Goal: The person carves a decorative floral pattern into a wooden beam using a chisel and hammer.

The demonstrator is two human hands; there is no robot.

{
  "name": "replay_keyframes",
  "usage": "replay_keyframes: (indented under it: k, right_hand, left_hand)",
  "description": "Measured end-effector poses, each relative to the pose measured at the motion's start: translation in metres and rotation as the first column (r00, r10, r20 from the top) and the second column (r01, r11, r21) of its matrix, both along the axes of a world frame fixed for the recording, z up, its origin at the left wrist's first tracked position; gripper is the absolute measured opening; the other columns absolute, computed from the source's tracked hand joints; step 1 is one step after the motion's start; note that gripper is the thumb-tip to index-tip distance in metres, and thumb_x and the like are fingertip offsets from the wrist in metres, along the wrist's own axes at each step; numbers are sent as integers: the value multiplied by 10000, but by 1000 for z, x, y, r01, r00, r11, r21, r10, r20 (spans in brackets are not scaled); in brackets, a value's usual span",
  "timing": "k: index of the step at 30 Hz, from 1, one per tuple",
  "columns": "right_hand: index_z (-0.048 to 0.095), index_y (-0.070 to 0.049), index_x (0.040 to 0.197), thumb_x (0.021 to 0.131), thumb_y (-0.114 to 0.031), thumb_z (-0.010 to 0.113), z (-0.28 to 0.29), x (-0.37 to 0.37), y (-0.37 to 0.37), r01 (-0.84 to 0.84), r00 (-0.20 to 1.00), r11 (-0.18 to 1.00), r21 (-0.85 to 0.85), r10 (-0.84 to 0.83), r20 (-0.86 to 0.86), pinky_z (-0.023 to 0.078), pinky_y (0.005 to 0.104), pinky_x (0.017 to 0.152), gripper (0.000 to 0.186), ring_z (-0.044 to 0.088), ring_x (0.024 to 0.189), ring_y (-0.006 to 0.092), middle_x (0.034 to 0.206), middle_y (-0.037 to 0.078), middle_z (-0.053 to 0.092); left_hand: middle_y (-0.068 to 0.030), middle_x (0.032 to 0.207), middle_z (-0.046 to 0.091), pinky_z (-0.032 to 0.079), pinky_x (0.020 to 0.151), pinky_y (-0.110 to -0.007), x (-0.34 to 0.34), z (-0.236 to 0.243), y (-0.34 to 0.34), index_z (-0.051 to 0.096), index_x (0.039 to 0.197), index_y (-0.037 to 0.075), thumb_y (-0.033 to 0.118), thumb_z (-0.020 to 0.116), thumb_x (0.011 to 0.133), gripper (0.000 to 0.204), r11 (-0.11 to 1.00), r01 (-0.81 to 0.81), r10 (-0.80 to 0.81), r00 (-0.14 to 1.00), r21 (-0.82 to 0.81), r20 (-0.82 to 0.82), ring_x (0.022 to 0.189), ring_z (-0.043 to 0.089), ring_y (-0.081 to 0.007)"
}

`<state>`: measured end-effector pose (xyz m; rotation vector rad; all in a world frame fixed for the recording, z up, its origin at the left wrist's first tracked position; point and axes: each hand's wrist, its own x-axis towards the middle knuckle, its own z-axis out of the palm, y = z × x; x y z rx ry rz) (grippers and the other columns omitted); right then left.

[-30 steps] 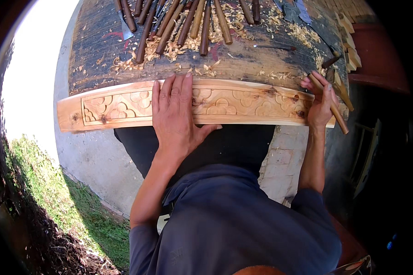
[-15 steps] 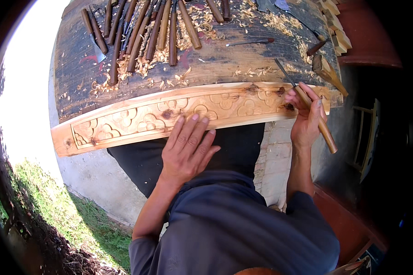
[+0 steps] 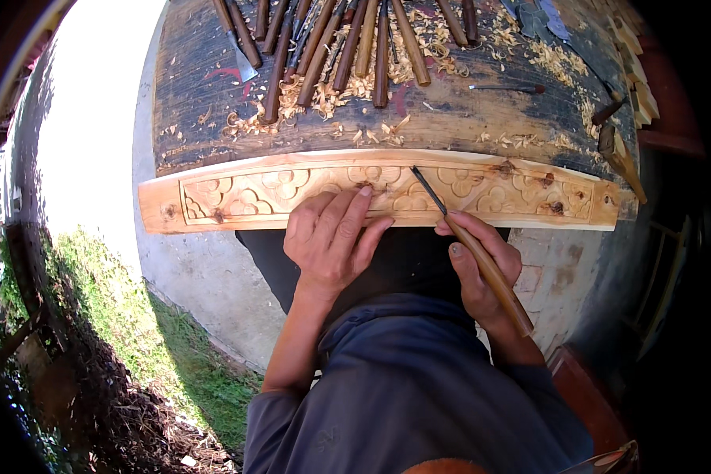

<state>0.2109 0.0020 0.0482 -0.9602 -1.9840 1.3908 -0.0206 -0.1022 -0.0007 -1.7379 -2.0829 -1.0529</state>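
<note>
A long pale wooden board (image 3: 276,183) with carved rows of rounded petal shapes inside a cut border lies along the near edge of the bench. My left hand (image 3: 330,237) rests on the board's near side left of centre, fingers extended and nothing held. Just right of it, my right hand (image 3: 476,294) is closed around the brown wooden handle of a carving chisel (image 3: 494,274). The chisel's dark narrow blade slants up and left over the carved face. Its tip is near the board's far border; whether it touches the wood I cannot tell.
Several wooden-handled carving tools (image 3: 344,55) lie on the dark worn bench (image 3: 205,95) among curled shavings (image 3: 557,63). A thin tool (image 3: 507,88) lies apart from them. At the bench's right edge is a wooden mallet (image 3: 620,162); beyond are stacked pale wood pieces (image 3: 636,75).
My right hand has brought the chisel left and down, from above the board's right part to near its middle. My left hand's fingers are now more bent. The whole view has shifted.
</note>
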Motion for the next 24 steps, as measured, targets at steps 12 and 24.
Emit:
replay_keyframes:
  k: [12,24]
  right_hand:
    - [797,75,1302,1147,-268,660,7,-2,54,-196,977,978,74,201,-68,657,381,867,401,859,947,306,1046,205,857]
    - [789,125,1293,1060,-208,731,20,-11,82,-388,920,912,130,393,-8,684,391,734,410,856,809,293,930,186,840]
  left_hand:
    - [16,786,602,451,546,-313,30,-5,34,791,1434,47,124,911,900,552,977,197,-200,979,82,29,645,595,-128]
    - [7,852,599,491,555,-295,36,-16,47,812,1399,33,103,754,730,675,977,191,-197,978,92,60,672,627,-113]
